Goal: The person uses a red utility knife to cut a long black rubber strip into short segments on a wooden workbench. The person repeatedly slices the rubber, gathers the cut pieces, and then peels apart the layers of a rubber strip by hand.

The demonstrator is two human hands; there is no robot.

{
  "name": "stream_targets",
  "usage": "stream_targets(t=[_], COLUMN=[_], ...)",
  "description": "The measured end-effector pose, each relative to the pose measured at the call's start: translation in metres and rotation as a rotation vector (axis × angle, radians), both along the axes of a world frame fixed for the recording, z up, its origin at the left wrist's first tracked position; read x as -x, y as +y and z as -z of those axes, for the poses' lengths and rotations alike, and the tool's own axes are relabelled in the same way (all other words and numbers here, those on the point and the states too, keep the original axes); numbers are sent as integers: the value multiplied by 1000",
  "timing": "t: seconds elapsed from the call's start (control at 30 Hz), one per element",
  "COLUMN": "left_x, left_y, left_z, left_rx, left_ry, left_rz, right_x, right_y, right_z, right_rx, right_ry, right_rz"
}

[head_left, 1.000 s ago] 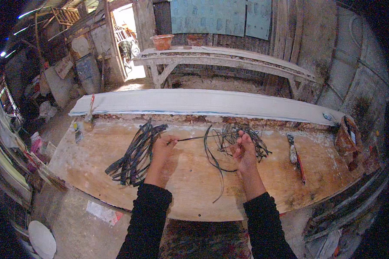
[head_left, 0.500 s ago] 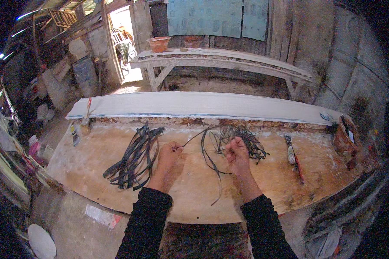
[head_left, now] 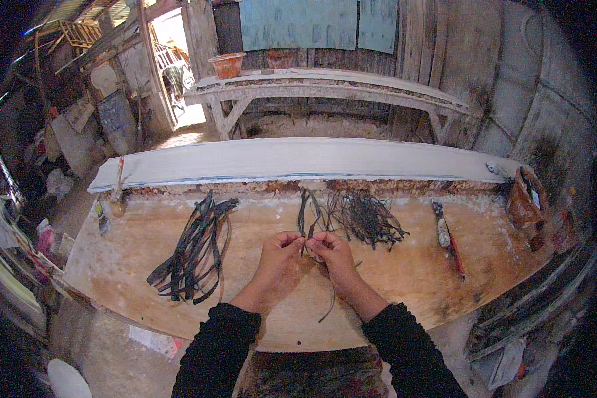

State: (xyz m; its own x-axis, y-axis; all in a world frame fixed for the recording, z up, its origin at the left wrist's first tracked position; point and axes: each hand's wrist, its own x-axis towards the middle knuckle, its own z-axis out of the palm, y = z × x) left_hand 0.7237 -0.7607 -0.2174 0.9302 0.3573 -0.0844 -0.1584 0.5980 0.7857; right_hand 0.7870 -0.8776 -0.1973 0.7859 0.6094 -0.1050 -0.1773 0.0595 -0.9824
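Rough wooden workbench (head_left: 146,265) in a cluttered shed: left hand (head_left: 278,255) and right hand (head_left: 331,255) meet, both pinching one dark strip (head_left: 303,222). Left of that grip lies a straightened bundle (head_left: 192,249); a tangled heap (head_left: 368,219) waits up-right, so roughly half looks sorted.

strip bundle (head_left: 191,251) left on the workbench (head_left: 411,278), tangled pile (head_left: 368,219) right of it, long board (head_left: 298,161) behind both

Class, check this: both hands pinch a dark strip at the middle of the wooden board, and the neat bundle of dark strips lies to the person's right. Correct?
Not quite. The head view shows the left hand and right hand pinching a dark strip on the wooden board, but the neat bundle lies to the person's left.
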Motion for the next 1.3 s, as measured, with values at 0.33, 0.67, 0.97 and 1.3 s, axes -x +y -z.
stream_targets(t=[0.33,0.67,0.97,1.3], left_x=[0,-2,0,3], left_y=[0,10,4,3], left_z=[-3,3,-4,-10], left_rx=[-137,-365,-249,-273], left_ry=[37,63,-22,64], left_rz=[-88,-91,46,10], right_x=[-10,-5,-20,-11], right_y=[3,3,3,1], right_z=[18,10,26,14], right_rx=[-42,75,76,18], right_ry=[-67,-195,-345,-175], right_rz=[-9,10,37,-49])
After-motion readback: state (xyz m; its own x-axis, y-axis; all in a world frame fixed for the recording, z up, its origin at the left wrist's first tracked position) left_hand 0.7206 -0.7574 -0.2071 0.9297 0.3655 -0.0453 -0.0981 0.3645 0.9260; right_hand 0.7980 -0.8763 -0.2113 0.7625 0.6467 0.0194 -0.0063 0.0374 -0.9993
